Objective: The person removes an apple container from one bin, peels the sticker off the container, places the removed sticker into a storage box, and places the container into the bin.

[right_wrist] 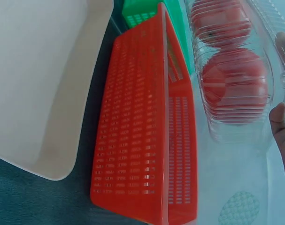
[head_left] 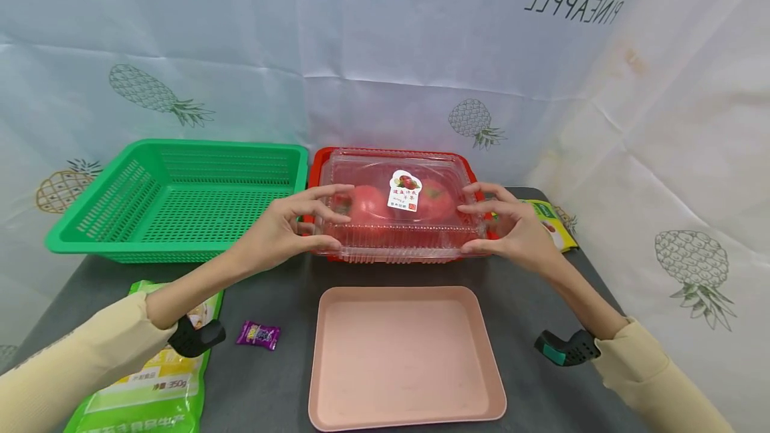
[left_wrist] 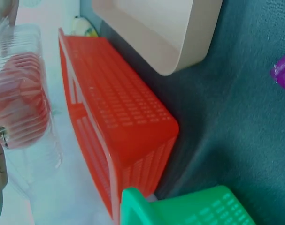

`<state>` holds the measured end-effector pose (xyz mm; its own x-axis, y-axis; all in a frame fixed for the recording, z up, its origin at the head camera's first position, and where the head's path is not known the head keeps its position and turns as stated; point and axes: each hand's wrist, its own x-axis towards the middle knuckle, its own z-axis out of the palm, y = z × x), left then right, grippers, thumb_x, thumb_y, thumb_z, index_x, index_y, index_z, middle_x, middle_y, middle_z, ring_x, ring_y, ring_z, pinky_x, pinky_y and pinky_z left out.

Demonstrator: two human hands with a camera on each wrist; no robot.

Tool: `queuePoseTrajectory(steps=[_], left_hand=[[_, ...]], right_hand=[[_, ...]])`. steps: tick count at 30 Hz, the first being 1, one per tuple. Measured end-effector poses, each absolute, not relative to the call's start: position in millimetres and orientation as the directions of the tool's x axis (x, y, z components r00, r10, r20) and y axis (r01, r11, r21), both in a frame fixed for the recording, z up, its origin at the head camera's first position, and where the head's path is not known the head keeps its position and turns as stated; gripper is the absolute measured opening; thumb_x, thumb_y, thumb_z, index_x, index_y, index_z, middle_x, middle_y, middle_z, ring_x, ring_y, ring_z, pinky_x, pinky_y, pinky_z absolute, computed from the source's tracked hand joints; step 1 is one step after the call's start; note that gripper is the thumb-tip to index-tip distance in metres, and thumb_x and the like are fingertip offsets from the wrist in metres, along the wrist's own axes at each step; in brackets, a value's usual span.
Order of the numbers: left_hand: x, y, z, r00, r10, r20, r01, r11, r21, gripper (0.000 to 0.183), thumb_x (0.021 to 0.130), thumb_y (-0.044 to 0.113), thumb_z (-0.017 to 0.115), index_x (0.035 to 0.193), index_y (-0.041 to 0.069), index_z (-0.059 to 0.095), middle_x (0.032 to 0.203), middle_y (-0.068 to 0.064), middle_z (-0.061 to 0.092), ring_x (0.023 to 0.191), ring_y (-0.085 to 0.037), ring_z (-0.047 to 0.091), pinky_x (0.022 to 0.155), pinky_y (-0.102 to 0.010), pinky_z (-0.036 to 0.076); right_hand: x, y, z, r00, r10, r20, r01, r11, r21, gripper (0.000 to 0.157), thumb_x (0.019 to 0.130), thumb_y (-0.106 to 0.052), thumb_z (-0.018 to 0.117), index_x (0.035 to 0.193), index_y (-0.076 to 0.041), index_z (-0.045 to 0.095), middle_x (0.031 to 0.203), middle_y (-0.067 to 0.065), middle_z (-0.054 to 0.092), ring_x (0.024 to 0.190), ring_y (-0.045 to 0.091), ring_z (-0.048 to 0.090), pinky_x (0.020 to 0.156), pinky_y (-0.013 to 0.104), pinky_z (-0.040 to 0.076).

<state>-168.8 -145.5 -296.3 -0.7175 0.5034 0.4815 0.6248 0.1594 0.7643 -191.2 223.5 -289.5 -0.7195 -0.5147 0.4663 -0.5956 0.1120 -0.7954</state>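
Both hands hold a clear plastic clamshell box (head_left: pixel 391 239) over the red basket (head_left: pixel 317 171). Inside it are two red tomatoes (head_left: pixel 369 204), and a white fruit label (head_left: pixel 405 190) sticks to its lid. My left hand (head_left: pixel 289 222) grips the box's left end, thumb low and fingers above. At the opposite end my right hand (head_left: pixel 517 226) grips it in the same way. Seen from the left wrist, the box's ribbed wall (left_wrist: pixel 27 70) is raised above the basket's rim. The right wrist view shows the fingertips (right_wrist: pixel 277 115) of that hand at the box's edge.
A green basket (head_left: pixel 186 219) stands left of the red one. In front lies a pink tray (head_left: pixel 406 353). Purple-wrapped candy (head_left: pixel 259 335) and a green food pouch (head_left: pixel 144 413) lie to the left; a yellow-green packet (head_left: pixel 556 222) is at the right. A patterned curtain (head_left: pixel 385 52) hangs behind.
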Motion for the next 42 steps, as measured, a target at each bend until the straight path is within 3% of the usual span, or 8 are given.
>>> queuePoseTrajectory(steps=[7, 11, 17, 23, 29, 36, 42], left_hand=[[-155, -144, -297, -0.713, 0.519, 0.472, 0.616, 0.14, 0.775, 0.032, 0.076, 0.0, 0.078, 0.107, 0.006, 0.072, 0.142, -0.005, 0.048, 0.12, -0.022, 0.051, 0.055, -0.03, 0.054], [-147, -142, -296, -0.717, 0.52, 0.465, 0.604, 0.13, 0.786, 0.031, 0.075, 0.0, 0.078, 0.105, 0.006, 0.073, 0.142, -0.005, 0.047, 0.109, -0.019, 0.058, 0.051, -0.027, 0.052], [-132, -140, -294, -0.726, 0.52, 0.45, 0.584, 0.12, 0.803, 0.031, 0.075, 0.0, 0.079, 0.104, 0.007, 0.073, 0.142, -0.004, 0.047, 0.115, -0.02, 0.055, 0.062, -0.033, 0.057], [-120, -143, -295, -0.72, 0.518, 0.462, 0.594, 0.117, 0.796, 0.032, 0.073, 0.0, 0.08, 0.104, 0.008, 0.073, 0.141, -0.006, 0.049, 0.122, -0.023, 0.05, 0.068, -0.035, 0.058], [-109, -141, -297, -0.712, 0.514, 0.479, 0.606, 0.103, 0.789, 0.035, 0.071, -0.002, 0.081, 0.104, 0.006, 0.073, 0.141, -0.007, 0.049, 0.123, -0.023, 0.049, 0.07, -0.035, 0.057], [-96, -140, -303, -0.718, 0.504, 0.48, 0.597, 0.091, 0.797, 0.033, 0.071, -0.002, 0.08, 0.102, 0.009, 0.074, 0.14, -0.006, 0.049, 0.119, -0.022, 0.053, 0.073, -0.035, 0.057], [-88, -139, -313, -0.706, 0.499, 0.503, 0.612, 0.072, 0.787, 0.035, 0.07, -0.003, 0.08, 0.102, 0.009, 0.073, 0.138, -0.007, 0.052, 0.116, -0.02, 0.055, 0.073, -0.035, 0.057]], right_hand=[[-173, 227, -290, -0.717, -0.519, 0.465, -0.582, 0.078, -0.809, 0.046, 0.072, 0.011, 0.077, 0.115, 0.014, 0.061, 0.134, 0.019, 0.04, 0.128, 0.029, 0.032, 0.082, 0.032, 0.054], [-164, 229, -290, -0.712, -0.523, 0.469, -0.583, 0.067, -0.81, 0.049, 0.069, 0.014, 0.078, 0.115, 0.014, 0.06, 0.135, 0.021, 0.039, 0.127, 0.03, 0.035, 0.082, 0.032, 0.054], [-153, 229, -292, -0.643, -0.538, 0.545, -0.626, -0.041, -0.779, 0.052, 0.065, 0.02, 0.077, 0.114, 0.015, 0.061, 0.132, 0.026, 0.04, 0.125, 0.031, 0.037, 0.081, 0.03, 0.055], [-139, 228, -294, -0.661, -0.533, 0.528, -0.619, -0.011, -0.786, 0.055, 0.062, 0.021, 0.078, 0.115, 0.013, 0.062, 0.134, 0.023, 0.041, 0.125, 0.029, 0.038, 0.085, 0.032, 0.053], [-129, 230, -296, -0.636, -0.536, 0.554, -0.628, -0.057, -0.776, 0.058, 0.061, 0.022, 0.078, 0.116, 0.015, 0.061, 0.134, 0.023, 0.041, 0.125, 0.029, 0.041, 0.086, 0.032, 0.052], [-116, 232, -301, -0.644, -0.534, 0.549, -0.62, -0.058, -0.783, 0.06, 0.059, 0.023, 0.078, 0.115, 0.016, 0.06, 0.133, 0.026, 0.04, 0.109, 0.023, 0.055, 0.086, 0.031, 0.052], [-109, 232, -306, -0.638, -0.537, 0.551, -0.616, -0.073, -0.784, 0.061, 0.058, 0.024, 0.078, 0.115, 0.016, 0.06, 0.133, 0.027, 0.039, 0.11, 0.024, 0.05, 0.085, 0.03, 0.053]])
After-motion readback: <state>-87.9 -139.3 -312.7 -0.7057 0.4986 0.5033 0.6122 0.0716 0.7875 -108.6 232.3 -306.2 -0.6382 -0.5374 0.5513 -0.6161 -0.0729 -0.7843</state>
